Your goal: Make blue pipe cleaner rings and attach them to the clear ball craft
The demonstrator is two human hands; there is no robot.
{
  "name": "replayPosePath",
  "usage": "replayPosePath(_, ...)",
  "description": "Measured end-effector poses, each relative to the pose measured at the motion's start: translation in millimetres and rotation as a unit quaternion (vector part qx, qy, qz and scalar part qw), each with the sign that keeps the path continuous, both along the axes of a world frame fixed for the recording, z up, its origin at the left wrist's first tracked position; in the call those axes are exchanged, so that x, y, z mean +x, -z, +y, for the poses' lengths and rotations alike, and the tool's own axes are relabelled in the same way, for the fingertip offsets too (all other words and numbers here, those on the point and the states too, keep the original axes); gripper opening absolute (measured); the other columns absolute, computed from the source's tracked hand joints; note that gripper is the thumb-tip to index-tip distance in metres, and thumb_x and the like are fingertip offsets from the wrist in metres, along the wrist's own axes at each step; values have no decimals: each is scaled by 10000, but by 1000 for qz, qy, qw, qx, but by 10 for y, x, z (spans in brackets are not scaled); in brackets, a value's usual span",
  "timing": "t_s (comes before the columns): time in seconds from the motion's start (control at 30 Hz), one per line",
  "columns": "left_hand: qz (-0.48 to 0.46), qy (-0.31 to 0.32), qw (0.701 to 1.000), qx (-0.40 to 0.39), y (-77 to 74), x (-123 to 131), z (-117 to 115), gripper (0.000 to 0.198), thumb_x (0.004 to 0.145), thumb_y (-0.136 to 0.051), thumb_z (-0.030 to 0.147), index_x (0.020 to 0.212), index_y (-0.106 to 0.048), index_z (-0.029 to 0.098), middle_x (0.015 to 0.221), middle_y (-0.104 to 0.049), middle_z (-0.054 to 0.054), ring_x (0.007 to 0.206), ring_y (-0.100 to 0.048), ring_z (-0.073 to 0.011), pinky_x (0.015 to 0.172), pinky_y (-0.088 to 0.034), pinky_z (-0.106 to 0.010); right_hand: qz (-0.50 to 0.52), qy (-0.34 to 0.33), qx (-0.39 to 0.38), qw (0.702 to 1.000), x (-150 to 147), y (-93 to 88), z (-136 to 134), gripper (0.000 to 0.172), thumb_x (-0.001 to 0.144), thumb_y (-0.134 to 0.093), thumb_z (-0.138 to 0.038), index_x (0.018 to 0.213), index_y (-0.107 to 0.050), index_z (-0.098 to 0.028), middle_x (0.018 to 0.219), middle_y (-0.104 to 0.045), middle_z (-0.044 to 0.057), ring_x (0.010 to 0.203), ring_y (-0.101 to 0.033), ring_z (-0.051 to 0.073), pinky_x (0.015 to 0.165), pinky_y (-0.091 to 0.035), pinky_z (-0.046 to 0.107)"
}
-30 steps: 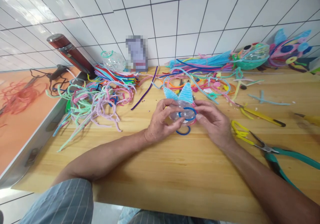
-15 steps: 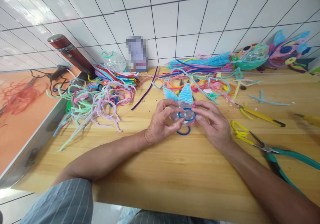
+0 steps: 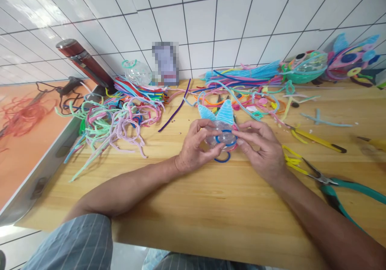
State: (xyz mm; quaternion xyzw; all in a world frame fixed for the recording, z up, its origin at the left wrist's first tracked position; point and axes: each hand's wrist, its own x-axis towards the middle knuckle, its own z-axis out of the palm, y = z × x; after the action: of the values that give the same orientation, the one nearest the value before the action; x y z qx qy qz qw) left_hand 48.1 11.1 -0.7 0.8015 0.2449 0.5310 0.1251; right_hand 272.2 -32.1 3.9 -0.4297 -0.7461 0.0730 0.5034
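Note:
A clear, rounded plastic body [image 3: 221, 125] with two light blue pipe-cleaner ears [image 3: 225, 112] is between my hands. Against its near face lies a blue pipe-cleaner ring [image 3: 226, 144]. My left hand [image 3: 197, 147] pinches the ring's left side with thumb and fingers. At the right side, my right hand [image 3: 262, 147] closes its fingertips on the same ring. A second, darker blue loop [image 3: 223, 159] shows just below, by the table. My fingers hide parts of the plastic body.
Green-handled pliers [image 3: 325, 180], yellow pipe cleaner [image 3: 292, 161] and a yellow craft knife [image 3: 321, 140] lie at right. Tangled pipe cleaners [image 3: 120, 121] are heaped at left, near a dark red flask [image 3: 86, 66]. Decorated plastic figures [image 3: 306, 66] stand by the tiled wall.
My right hand has shifted very slightly to the right at the ring. My left hand keeps its pinch, and the plastic body stays nearly in place.

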Motion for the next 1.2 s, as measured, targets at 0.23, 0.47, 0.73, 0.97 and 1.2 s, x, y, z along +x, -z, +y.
replayPosePath(0.23, 2, -7, 1000, 4, -10, 11, -6, 311, 899, -801, 276, 1167, -655, 216, 1153, -638, -84, 1102, -639, -203, 940, -564, -384, -106, 8, 44, 993, -21, -158, -70, 475, 960, -617, -89, 1371, -703, -310, 1071, -761, 81, 966, -731, 237, 847, -618, 414)
replayPosePath(0.47, 12, -6, 1000, 5, -21, 9, -21, 295, 921, -782, 315, 1169, -646, 231, 1152, -635, -79, 1089, -644, -195, 908, -581, -368, -106, 23, 41, 993, -75, -159, -113, 443, 948, -712, -173, 1373, -695, -296, 1111, -781, 92, 1003, -758, 259, 882, -637, 419)
replayPosePath(0.73, 25, 23, 999, -8, -22, -37, -31, 219, 1006, -640, 231, 1224, -639, 244, 1195, -628, -90, 1139, -626, -202, 951, -575, -394, -97, 31, 44, 994, -95, -123, -131, 472, 950, -708, -158, 1394, -685, -317, 1106, -775, 86, 1004, -757, 255, 887, -642, 418)
replayPosePath(0.97, 44, 15, 999, -8, -22, -53, -44, 195, 1024, -609, 237, 1216, -642, 241, 1202, -634, -91, 1155, -626, -201, 978, -557, -394, -101, 32, 52, 993, -89, -116, -140, 464, 951, -713, -156, 1386, -687, -314, 1089, -769, 85, 990, -754, 246, 864, -642, 403)
replayPosePath(1.2, 48, 16, 999, -5, -19, -57, -55, 283, 1018, -603, 222, 1292, -656, 267, 1219, -629, -93, 1174, -621, -213, 998, -555, -404, -104, 33, 50, 993, -83, -96, -151, 533, 945, -710, -159, 1439, -660, -351, 1128, -775, 75, 1007, -754, 255, 903, -641, 415)
